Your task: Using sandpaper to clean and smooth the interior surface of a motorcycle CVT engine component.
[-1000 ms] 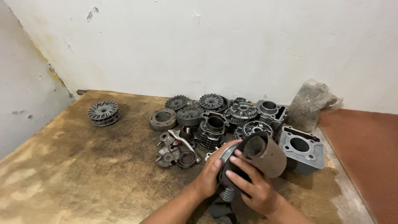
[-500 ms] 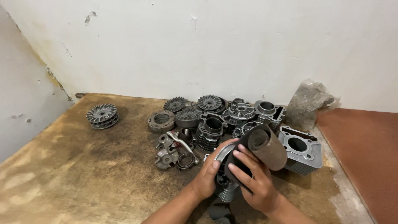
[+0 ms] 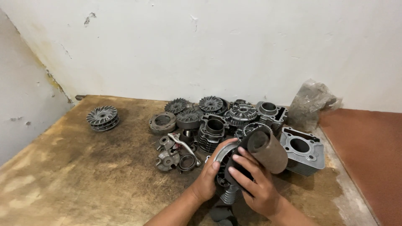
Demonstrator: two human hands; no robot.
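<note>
Both hands close around one dark round metal part, held just above the bench near its front edge. The left hand cups the part's left rim, fingers curled around it. The right hand lies across its face, fingers spread flat and pressing on it. A rolled brown abrasive sheet sits against the right fingers, resting on top of the part. Just beyond the fingers lies a heap of finned cylinders and gears. A silver cylinder block sits right of them, a finned disc far left.
</note>
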